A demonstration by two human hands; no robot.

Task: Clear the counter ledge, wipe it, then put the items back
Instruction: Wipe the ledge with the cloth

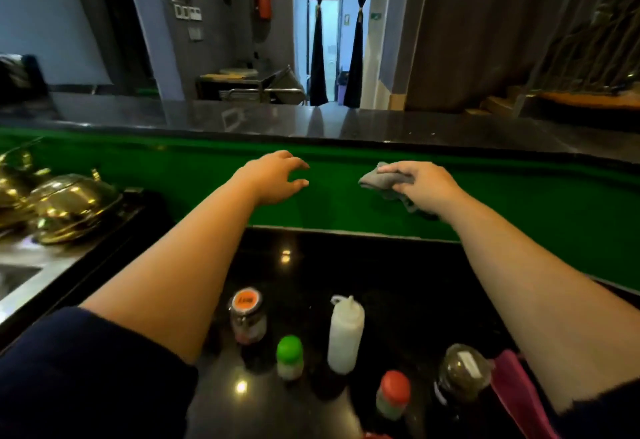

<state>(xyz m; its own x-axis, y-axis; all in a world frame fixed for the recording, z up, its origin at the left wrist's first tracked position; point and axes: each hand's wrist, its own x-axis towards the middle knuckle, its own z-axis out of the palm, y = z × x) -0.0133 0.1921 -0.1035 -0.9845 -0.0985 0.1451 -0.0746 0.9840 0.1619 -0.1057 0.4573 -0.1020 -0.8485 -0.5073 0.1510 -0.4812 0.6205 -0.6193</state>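
- Right hand (427,186) fingers pinch bunched grey cloth (384,184); its long axis runs left-right, free end pointing left.
- Left hand (277,177) fingers spread, holding nothing, near the ledge (346,123).

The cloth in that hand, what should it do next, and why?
Probably lift the grey cloth onto the dark ledge and start wiping. The right hand grips it just below the ledge, the ledge looks bare in front, and the bottles already stand on the lower counter.

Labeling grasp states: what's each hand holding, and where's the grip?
Right hand pinches a bunched grey cloth at its near end; the far end sticks out. Left hand holds nothing, fingers spread.
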